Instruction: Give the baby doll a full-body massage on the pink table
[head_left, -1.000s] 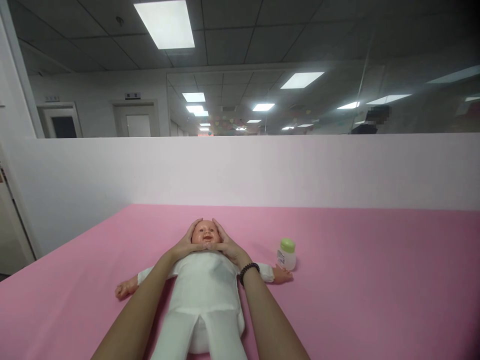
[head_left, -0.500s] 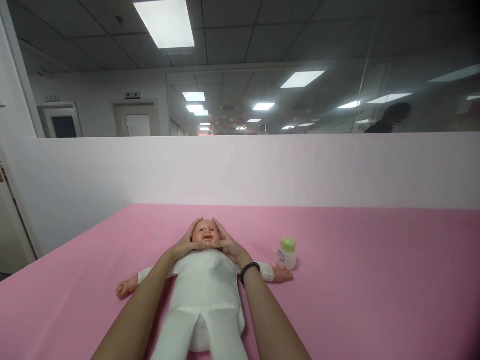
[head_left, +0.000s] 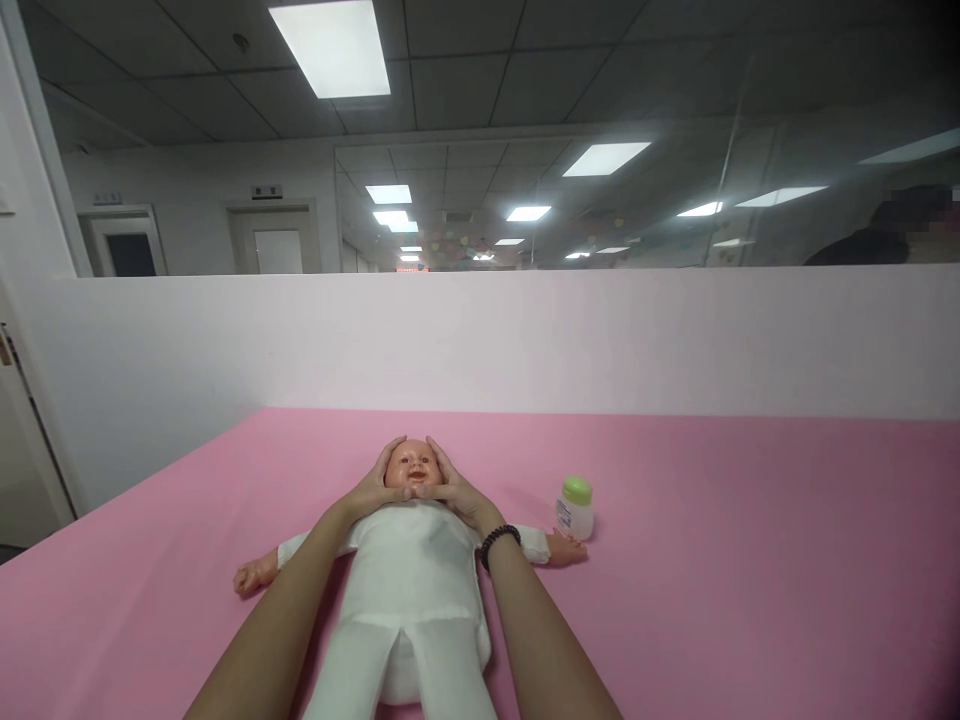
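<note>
A baby doll (head_left: 417, 580) with a white cloth body lies on its back on the pink table surface (head_left: 712, 560), arms spread to both sides. My left hand (head_left: 375, 487) cups the left side of its head, thumb on the chin and fingers along the temple. On the other side, my right hand (head_left: 459, 490) cups the head the same way, and the two thumbs nearly meet at the chin. A dark beaded bracelet (head_left: 498, 542) circles my right wrist. Close to the doll's hand on the right stands a small jar (head_left: 575, 510) with a green lid.
A low white wall (head_left: 525, 340) runs along the table's far edge, with glass above it. Behind the glass at far right is a person (head_left: 862, 240), partly visible. A door frame (head_left: 30, 430) stands at the left.
My thumbs have shifted slightly at the doll's chin, toward each other. Behind the glass, the person has moved to the right. The jar and the doll's body stay in place.
</note>
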